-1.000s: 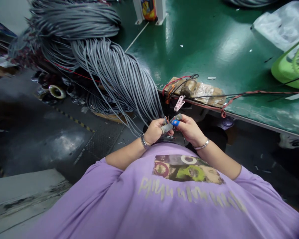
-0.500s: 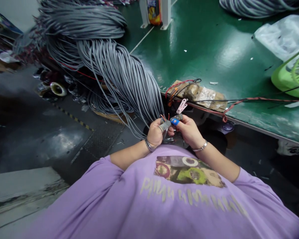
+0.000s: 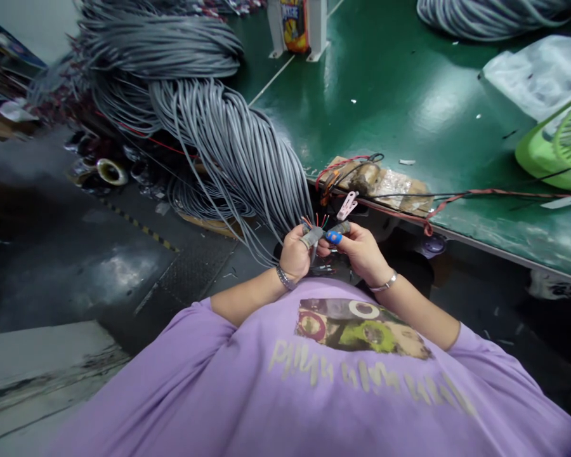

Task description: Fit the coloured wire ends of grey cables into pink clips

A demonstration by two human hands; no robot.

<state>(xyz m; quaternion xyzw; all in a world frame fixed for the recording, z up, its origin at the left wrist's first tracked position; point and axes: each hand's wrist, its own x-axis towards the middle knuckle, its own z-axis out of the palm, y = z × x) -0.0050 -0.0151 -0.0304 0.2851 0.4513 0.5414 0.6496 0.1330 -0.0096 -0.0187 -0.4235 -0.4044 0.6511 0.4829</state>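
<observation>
1. Right, biggest first: the green table (image 3: 409, 114) fills the upper right, its front edge slanting down past the hands.
2. Across the lower half spreads a purple shirt (image 3: 195, 400), with a printed picture and pale script beneath it, too blurred to read.
3. And what a heap of grey cables (image 3: 228, 139) at upper left, one thick hank pouring off the table corner towards the left hand.
4. Far right, a crumpled plastic bag (image 3: 537, 76) lies just beside a lime-green slatted thing (image 3: 542, 152).
5. Up top, between white brackets, stands a packet (image 3: 294, 25), orange and dark, its big lettering not legible from here.
6. A taped piece of cardboard (image 3: 393, 184) lies along the table edge.
7. Now the hands! The left hand (image 3: 295, 254) pinches with its wrapped thumb at the base of some coloured wires (image 3: 318, 220). The right hand (image 3: 364, 254), blue wrap on the thumb, has thumb and forefinger close together just beside them; whether they nip a wire, I cannot tell.
8. Just above, a pink clothespin (image 3: 347, 205) hangs tilted.
9. Smallest: those wire tips, red, orange and green, fanned upward between the two hands.
</observation>
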